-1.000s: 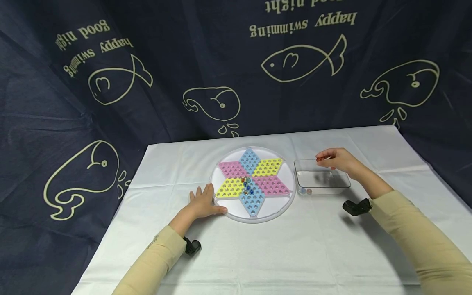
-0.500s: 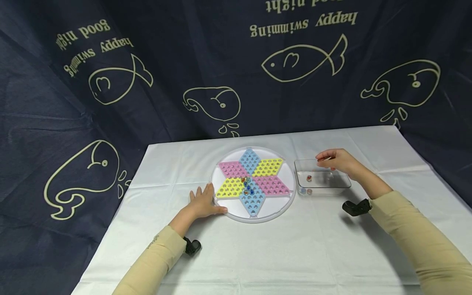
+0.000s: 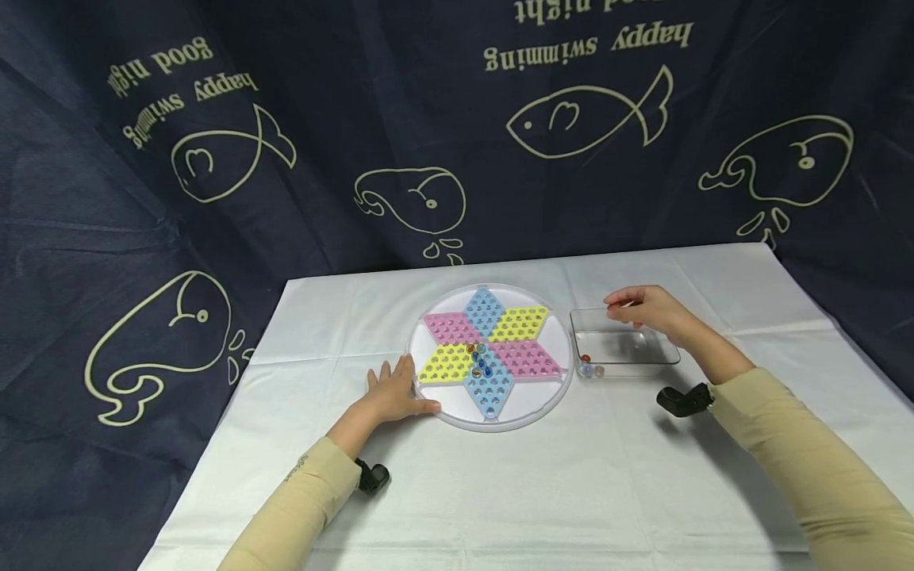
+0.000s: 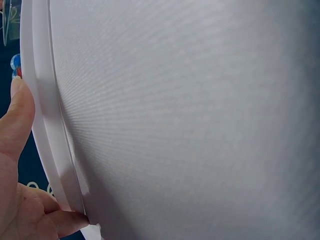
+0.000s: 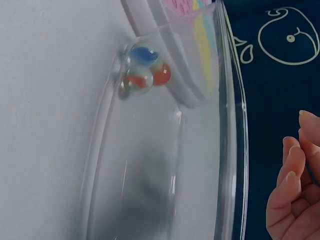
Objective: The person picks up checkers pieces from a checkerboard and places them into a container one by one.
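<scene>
A round white Chinese checkers board (image 3: pixel 531 398) with a pink, yellow and blue star lies on the table. Several marbles (image 3: pixel 481 364) sit in its holes near the middle. My left hand (image 3: pixel 389 396) is spread at the board's left edge, its thumb (image 4: pixel 19 112) against the rim. A clear rectangular container (image 3: pixel 639 363) stands to the right of the board. My right hand (image 3: pixel 650 309) hovers over its back edge, fingers bent loosely, nothing visible between them. Inside, gathered in one corner, are an orange-red marble (image 5: pixel 161 74), a blue-swirled marble (image 5: pixel 144 55) and a red-swirled clear marble (image 5: pixel 137 81).
A white cloth (image 3: pixel 500 507) covers the table. Behind it hangs a dark blue curtain (image 3: pixel 400 87) with fish and whale drawings. Black camera mounts sit under both wrists, the left mount (image 3: pixel 373 478) low over the cloth.
The right hand has let go of the reddish marble, which dropped into the container and rolled to the front left corner beside the others. That hand shifted slightly left. The left hand stayed put.
</scene>
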The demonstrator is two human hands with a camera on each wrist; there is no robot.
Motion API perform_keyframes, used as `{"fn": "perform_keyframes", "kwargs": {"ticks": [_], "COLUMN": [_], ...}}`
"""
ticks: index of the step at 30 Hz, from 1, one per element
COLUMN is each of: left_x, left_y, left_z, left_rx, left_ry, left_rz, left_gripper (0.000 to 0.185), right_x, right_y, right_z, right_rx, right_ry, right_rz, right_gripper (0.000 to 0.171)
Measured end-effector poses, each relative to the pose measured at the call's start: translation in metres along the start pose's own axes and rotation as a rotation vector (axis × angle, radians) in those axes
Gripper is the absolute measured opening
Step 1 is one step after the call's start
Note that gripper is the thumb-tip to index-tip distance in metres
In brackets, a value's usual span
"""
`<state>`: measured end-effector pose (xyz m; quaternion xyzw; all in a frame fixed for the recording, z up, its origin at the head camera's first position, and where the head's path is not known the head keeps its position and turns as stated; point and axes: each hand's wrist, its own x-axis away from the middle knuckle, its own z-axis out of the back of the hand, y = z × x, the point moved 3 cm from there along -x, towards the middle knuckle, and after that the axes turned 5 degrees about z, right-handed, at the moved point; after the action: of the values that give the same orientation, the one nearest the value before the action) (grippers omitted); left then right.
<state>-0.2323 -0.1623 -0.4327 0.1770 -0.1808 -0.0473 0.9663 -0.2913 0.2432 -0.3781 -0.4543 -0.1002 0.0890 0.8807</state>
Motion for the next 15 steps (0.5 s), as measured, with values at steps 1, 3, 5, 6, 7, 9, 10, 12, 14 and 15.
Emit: {"fn": "perform_keyframes", "kwargs": {"ticks": [1,3,5,6,7,9,10,12,14,15], "left_x": [0.000,0.000,0.001,0.001,0.001,0.001,0.001,0.001,0.001,0.001], "left_y": [0.000,0.001,0.001,0.001,0.001,0.001,0.001,0.001,0.001,0.001], "left_z": [0.000,0.001,0.001,0.001,0.001,0.001,0.001,0.002,0.001,0.002], "left_rx": [0.001,0.001,0.003,0.005,0.005,0.005,0.006,0.006,0.003,0.002], "left_ry": [0.001,0.002,0.001,0.001,0.002,0.001,0.002,0.002,0.000,-0.001], "left_rz": [0.000,0.000,0.000,0.000,0.000,0.001,0.000,0.000,0.000,-0.001], "left_gripper": [0.107,0.107,0.107,0.107,0.107,0.107,0.107,0.107,0.107,0.107], "right_x": [-0.001,-0.002,-0.004,-0.005,-0.006,-0.008,-0.010,-0.012,-0.015,-0.016], "right_y": [-0.001,-0.004,-0.007,-0.008,-0.010,-0.013,-0.015,-0.020,-0.025,-0.027], "right_z": [-0.001,-0.003,-0.007,-0.009,-0.011,-0.017,-0.019,-0.025,-0.032,-0.035], "right_rx": [-0.002,-0.011,-0.016,-0.019,-0.019,-0.029,-0.030,-0.034,-0.038,-0.036], "right_ry": [0.000,-0.001,-0.001,-0.001,-0.001,-0.006,-0.010,-0.018,-0.026,-0.031], "right_rz": [0.007,0.018,0.028,0.031,0.038,0.041,0.043,0.053,0.060,0.063], "right_gripper": [0.049,0.048,0.047,0.047,0.047,0.046,0.045,0.044,0.043,0.043]}}
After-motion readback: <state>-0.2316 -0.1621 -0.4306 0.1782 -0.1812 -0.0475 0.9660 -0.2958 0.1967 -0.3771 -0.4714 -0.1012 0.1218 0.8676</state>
